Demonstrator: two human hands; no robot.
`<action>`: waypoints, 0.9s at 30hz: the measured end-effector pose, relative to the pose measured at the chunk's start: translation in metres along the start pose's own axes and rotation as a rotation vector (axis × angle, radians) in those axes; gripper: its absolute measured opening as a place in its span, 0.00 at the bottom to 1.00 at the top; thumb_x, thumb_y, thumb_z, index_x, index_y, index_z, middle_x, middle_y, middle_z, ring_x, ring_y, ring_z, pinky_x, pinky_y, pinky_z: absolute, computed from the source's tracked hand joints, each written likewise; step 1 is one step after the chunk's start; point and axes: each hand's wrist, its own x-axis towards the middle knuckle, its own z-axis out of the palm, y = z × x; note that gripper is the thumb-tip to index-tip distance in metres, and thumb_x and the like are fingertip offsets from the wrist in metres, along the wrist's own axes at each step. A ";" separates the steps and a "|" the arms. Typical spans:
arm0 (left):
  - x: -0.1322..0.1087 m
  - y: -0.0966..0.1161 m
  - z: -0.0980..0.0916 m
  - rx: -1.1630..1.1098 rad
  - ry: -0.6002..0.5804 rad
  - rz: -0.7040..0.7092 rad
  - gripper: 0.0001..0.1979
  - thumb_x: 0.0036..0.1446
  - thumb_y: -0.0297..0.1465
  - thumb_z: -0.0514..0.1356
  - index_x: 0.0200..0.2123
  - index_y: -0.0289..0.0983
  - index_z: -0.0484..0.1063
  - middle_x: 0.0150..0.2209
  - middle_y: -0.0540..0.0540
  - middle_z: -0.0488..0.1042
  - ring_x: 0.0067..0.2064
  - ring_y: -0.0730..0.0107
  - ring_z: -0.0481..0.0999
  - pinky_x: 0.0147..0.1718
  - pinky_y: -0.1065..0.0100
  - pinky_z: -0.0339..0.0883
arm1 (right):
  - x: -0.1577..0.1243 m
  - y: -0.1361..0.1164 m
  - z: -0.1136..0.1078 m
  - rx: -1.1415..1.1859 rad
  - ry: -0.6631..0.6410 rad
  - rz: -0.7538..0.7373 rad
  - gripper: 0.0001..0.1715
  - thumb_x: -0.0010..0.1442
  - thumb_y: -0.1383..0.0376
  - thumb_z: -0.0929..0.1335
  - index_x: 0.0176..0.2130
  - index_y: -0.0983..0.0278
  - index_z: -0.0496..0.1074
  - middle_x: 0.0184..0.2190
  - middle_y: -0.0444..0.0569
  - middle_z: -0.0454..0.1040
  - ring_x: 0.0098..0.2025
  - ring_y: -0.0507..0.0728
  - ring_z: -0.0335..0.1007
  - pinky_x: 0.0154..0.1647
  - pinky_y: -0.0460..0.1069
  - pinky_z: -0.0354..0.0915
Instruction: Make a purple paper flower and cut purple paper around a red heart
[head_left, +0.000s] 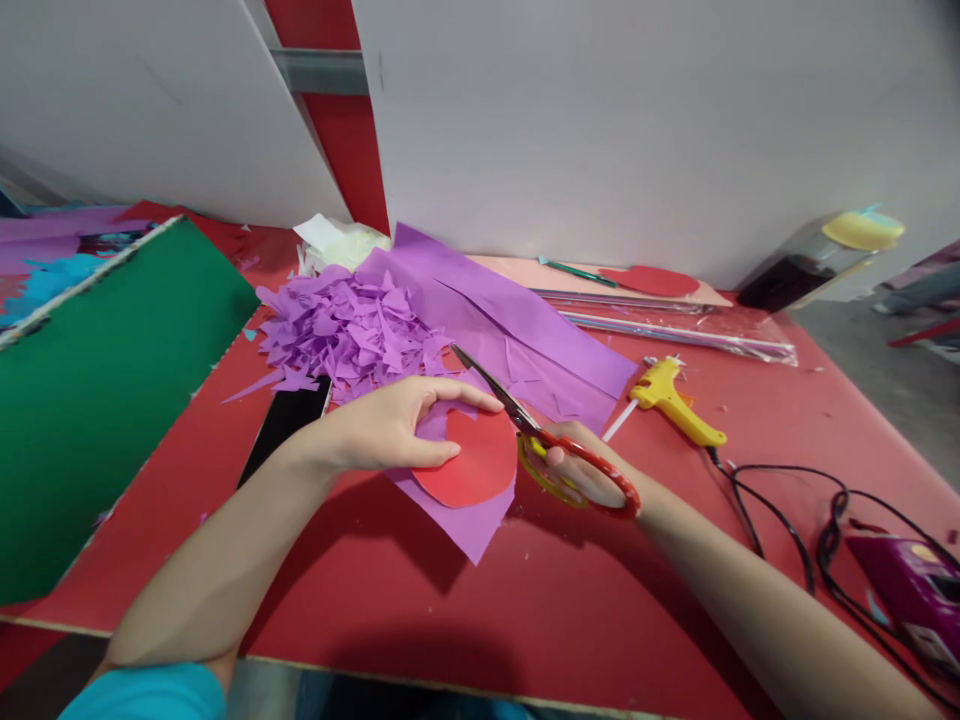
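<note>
My left hand point(409, 425) pinches a red paper circle point(480, 465) laid over a piece of purple paper point(472, 530), thumb on top of the circle. Purple corners stick out below and to the left of the circle. In my right hand point(581, 465) are scissors point(517, 405) with one red and one yellow handle loop. Their blades point up and to the left, past the upper right edge of the circle, close to my left fingertips. Behind my left hand lies a heap of cut purple paper scraps point(360, 325), with a large purple sheet point(510, 320) to its right.
A yellow glue gun point(675, 400) with a glue stick and black cable lies on the red table point(420, 620). A green board point(97, 410) covers the left side. At the back right stand a bottle point(814, 265) and plastic-wrapped strips point(690, 335). A magenta box point(907, 585) sits at right.
</note>
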 end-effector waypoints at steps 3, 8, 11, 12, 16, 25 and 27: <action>0.000 0.001 0.000 0.008 0.001 -0.013 0.25 0.45 0.19 0.56 0.49 0.39 0.69 0.53 0.46 0.71 0.56 0.65 0.68 0.54 0.66 0.61 | 0.001 0.006 -0.002 0.009 0.015 -0.008 0.34 0.51 0.35 0.58 0.20 0.62 0.55 0.12 0.38 0.54 0.14 0.46 0.46 0.14 0.45 0.43; 0.001 0.001 0.001 0.065 -0.009 -0.012 0.25 0.45 0.20 0.56 0.49 0.38 0.69 0.52 0.45 0.71 0.56 0.64 0.67 0.54 0.66 0.61 | 0.002 0.017 0.000 0.252 0.034 -0.011 0.30 0.55 0.38 0.59 0.28 0.63 0.60 0.16 0.38 0.58 0.13 0.46 0.49 0.12 0.44 0.46; 0.002 -0.002 0.002 0.095 -0.024 0.009 0.26 0.45 0.20 0.56 0.50 0.38 0.69 0.52 0.45 0.71 0.55 0.64 0.68 0.52 0.66 0.62 | 0.001 0.019 0.004 0.408 -0.020 0.001 0.34 0.56 0.37 0.53 0.35 0.63 0.63 0.21 0.40 0.61 0.14 0.46 0.49 0.13 0.44 0.49; 0.002 -0.003 0.003 0.102 -0.028 0.009 0.26 0.46 0.21 0.56 0.50 0.38 0.69 0.52 0.45 0.71 0.55 0.63 0.69 0.51 0.66 0.63 | 0.001 0.018 0.005 0.421 -0.036 0.000 0.35 0.56 0.36 0.52 0.36 0.63 0.64 0.23 0.41 0.61 0.16 0.47 0.51 0.15 0.45 0.52; 0.002 -0.005 0.007 0.131 -0.022 -0.008 0.26 0.46 0.22 0.56 0.51 0.38 0.69 0.50 0.45 0.73 0.50 0.63 0.72 0.45 0.67 0.67 | 0.001 0.017 0.008 0.325 -0.017 -0.049 0.31 0.57 0.39 0.56 0.34 0.62 0.64 0.25 0.42 0.60 0.23 0.50 0.54 0.26 0.48 0.58; 0.003 0.001 0.018 0.261 -0.096 -0.016 0.29 0.44 0.21 0.55 0.53 0.38 0.67 0.44 0.45 0.75 0.38 0.66 0.75 0.36 0.69 0.66 | 0.002 0.019 0.029 0.406 0.130 -0.006 0.13 0.55 0.57 0.69 0.33 0.62 0.63 0.22 0.39 0.62 0.23 0.49 0.59 0.26 0.46 0.60; 0.004 0.002 0.022 0.282 -0.121 0.007 0.29 0.44 0.21 0.54 0.53 0.38 0.67 0.45 0.44 0.75 0.37 0.66 0.75 0.35 0.68 0.66 | 0.002 0.015 0.036 0.443 0.238 -0.005 0.14 0.52 0.60 0.70 0.35 0.61 0.63 0.22 0.38 0.62 0.24 0.49 0.60 0.26 0.46 0.61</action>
